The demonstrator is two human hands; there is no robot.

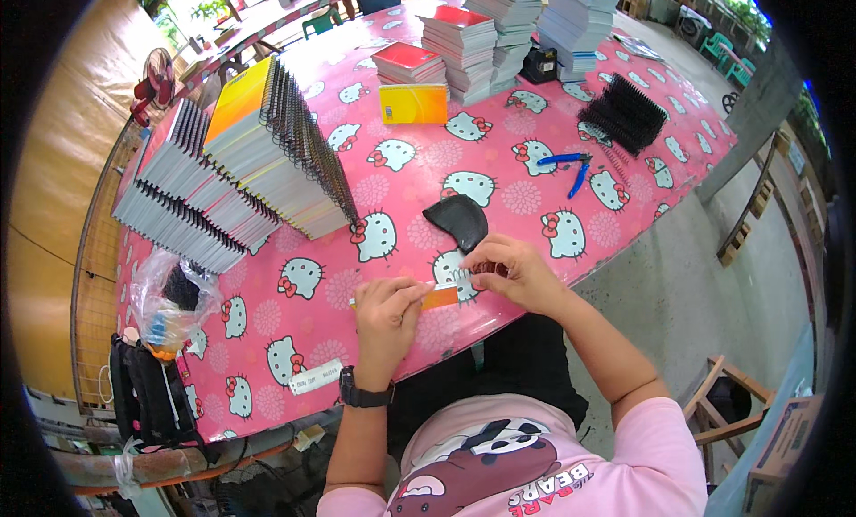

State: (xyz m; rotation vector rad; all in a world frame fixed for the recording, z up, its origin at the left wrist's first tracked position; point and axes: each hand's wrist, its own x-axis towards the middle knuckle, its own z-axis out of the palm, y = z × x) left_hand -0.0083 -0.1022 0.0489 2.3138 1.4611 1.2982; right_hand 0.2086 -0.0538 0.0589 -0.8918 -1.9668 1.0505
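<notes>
My left hand [385,314], a dark watch on its wrist, is closed over a small notebook [443,297] with an orange-yellow cover. The notebook lies at the table's near edge, partly hidden under the fingers. At its right end my right hand [515,274] pinches a thin spiral binding coil [458,274], whose loops stick out to the left of the fingertips. The fingers cover much of the coil, and I cannot tell whether it has entered the notebook's holes. Just beyond my right hand lies a black, rounded, flat pouch-like piece [458,220].
Tall stacks of spiral-bound notebooks [281,156] stand at the left. Unbound pads [459,49] are piled at the back. Blue-handled cutters [571,167] and a heap of black coils [622,114] lie to the right. A plastic bag [174,294] sits at the left edge of the pink-covered table [406,191].
</notes>
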